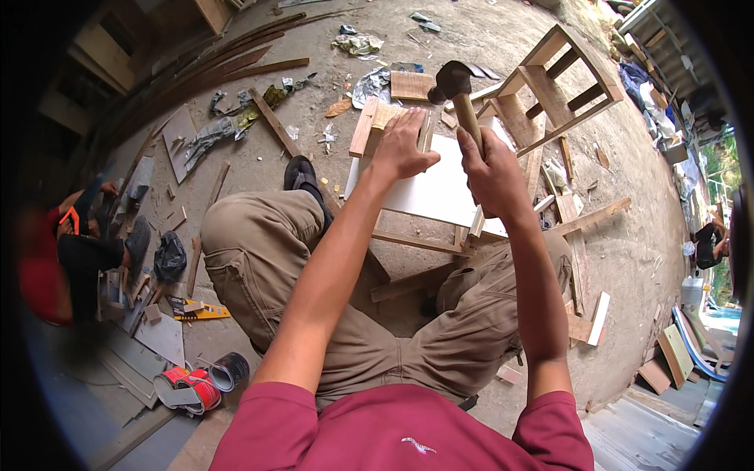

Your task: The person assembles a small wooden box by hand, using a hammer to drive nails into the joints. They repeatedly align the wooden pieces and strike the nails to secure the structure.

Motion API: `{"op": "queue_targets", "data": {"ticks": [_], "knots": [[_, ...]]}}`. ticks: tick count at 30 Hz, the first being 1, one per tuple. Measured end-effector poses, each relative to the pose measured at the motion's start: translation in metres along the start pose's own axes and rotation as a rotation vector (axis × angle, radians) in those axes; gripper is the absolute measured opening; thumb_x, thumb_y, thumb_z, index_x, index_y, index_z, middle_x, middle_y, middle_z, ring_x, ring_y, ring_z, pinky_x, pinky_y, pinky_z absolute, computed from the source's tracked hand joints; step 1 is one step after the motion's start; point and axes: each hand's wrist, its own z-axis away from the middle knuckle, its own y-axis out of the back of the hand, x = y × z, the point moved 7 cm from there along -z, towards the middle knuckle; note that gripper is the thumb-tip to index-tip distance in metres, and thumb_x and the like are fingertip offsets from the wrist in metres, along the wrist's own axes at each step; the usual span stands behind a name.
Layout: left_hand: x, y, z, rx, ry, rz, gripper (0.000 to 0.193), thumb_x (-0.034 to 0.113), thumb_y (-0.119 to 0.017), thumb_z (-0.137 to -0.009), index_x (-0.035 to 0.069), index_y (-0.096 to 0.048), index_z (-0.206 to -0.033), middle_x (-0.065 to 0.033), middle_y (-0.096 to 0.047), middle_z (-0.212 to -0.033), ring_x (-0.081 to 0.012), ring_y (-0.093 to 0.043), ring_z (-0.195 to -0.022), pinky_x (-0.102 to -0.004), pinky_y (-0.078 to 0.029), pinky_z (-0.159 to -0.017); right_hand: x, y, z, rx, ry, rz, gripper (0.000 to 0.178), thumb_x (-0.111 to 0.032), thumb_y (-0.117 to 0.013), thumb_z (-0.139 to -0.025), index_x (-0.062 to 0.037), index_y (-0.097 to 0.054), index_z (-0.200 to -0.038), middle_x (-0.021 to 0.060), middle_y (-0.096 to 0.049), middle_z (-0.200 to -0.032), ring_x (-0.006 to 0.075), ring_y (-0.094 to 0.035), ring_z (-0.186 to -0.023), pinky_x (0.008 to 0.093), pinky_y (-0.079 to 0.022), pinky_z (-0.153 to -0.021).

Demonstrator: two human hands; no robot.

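Observation:
My right hand is closed round the wooden handle of a claw hammer, its dark metal head raised above the work. My left hand lies with fingers stretched over a small wooden frame, the thumb spread to the right. Beside those fingers a narrow wood strip stands against the frame. Under both hands is a white board with wooden pieces along its near side. Part of the frame is hidden beneath my left hand.
A wooden open frame stands at the far right. Offcuts, planks and crumpled plastic litter the dirt floor. At lower left are red cans and a yellow square. Another person sits at the left.

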Motion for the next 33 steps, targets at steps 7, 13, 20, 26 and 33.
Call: {"op": "queue_targets", "data": {"ticks": [7,13,20,26,33], "knots": [[-0.002,0.001,0.000,0.001,-0.005,-0.010,0.095,0.040,-0.066,-0.070,-0.008,-0.034,-0.145,-0.0258,-0.036,-0.151,-0.0314,-0.032,-0.144,-0.0376,-0.017,-0.122,-0.001,-0.002,0.001,0.027,0.008,-0.002,0.037,-0.036,-0.053,-0.101,0.0004,-0.057,-0.093,0.0047,-0.054,-0.062,0.0123,-0.052,-0.048,0.0321,-0.043,-0.045],[-0.004,0.000,0.002,0.036,-0.020,0.017,0.094,0.038,-0.067,-0.068,-0.007,-0.037,-0.144,-0.0267,-0.040,-0.148,-0.0341,-0.034,-0.142,-0.0394,-0.020,-0.121,0.011,-0.010,0.001,0.031,0.053,0.174,0.036,-0.032,-0.054,-0.101,0.0039,-0.059,-0.099,0.0124,-0.058,-0.063,0.0174,-0.054,-0.049,0.0375,-0.043,-0.048],[0.000,0.002,0.001,0.028,-0.004,0.035,0.094,0.038,-0.066,-0.067,-0.007,-0.036,-0.144,-0.0258,-0.039,-0.149,-0.0322,-0.033,-0.143,-0.0366,-0.018,-0.122,0.002,-0.005,0.007,0.173,0.170,0.098,0.037,-0.033,-0.052,-0.101,0.0033,-0.059,-0.104,0.0125,-0.057,-0.060,0.0203,-0.054,-0.048,0.0381,-0.042,-0.048],[-0.008,0.001,0.004,0.053,-0.020,0.018,0.093,0.036,-0.068,-0.067,-0.007,-0.038,-0.143,-0.0258,-0.041,-0.148,-0.0351,-0.035,-0.141,-0.0399,-0.021,-0.120,-0.004,-0.003,0.008,0.072,0.084,0.204,0.038,-0.035,-0.051,-0.101,0.0032,-0.058,-0.104,0.0191,-0.060,-0.067,0.0280,-0.059,-0.057,0.0428,-0.047,-0.058],[-0.006,-0.001,0.007,0.018,0.013,0.013,0.094,0.039,-0.067,-0.069,-0.006,-0.036,-0.145,-0.0248,-0.038,-0.150,-0.0324,-0.033,-0.143,-0.0374,-0.018,-0.122,0.001,-0.005,0.008,0.019,0.008,0.140,0.037,-0.035,-0.051,-0.102,0.0010,-0.057,-0.095,0.0044,-0.052,-0.058,0.0133,-0.050,-0.042,0.0314,-0.041,-0.040]]}}
